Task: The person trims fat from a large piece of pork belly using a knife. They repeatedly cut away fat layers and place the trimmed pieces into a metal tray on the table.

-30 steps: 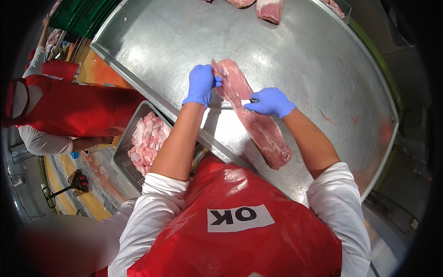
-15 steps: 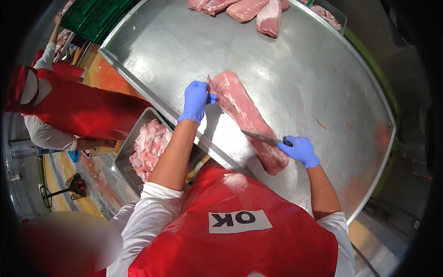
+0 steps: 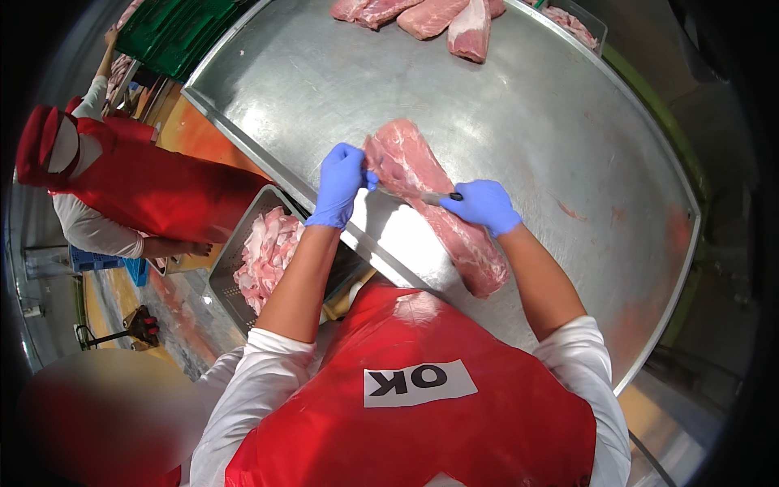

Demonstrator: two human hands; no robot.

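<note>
A long pink piece of raw meat [image 3: 454,231] lies slantwise on the metal table in front of me. My left hand [image 3: 342,180], in a blue glove, is closed at the upper left edge of the meat, pinching a bit of its edge. In my blue-gloved right hand [image 3: 484,204] is a knife [image 3: 426,196] with a dark handle. The blade lies across the upper half of the meat, pointing left toward my left hand. Its tip is hard to make out near the left fingers.
More meat pieces [image 3: 426,18] lie at the table's far edge. A grey crate [image 3: 231,280] of pale trimmings stands left of the metal table [image 3: 560,122]. Beyond it a co-worker in a red apron [image 3: 162,174] stands near green crates [image 3: 174,32]. Another crate [image 3: 596,36] is at the far right.
My right hand and the knife have moved up and left along the meat, from its lower part to near my left hand. The left hand stays at the meat's edge.
</note>
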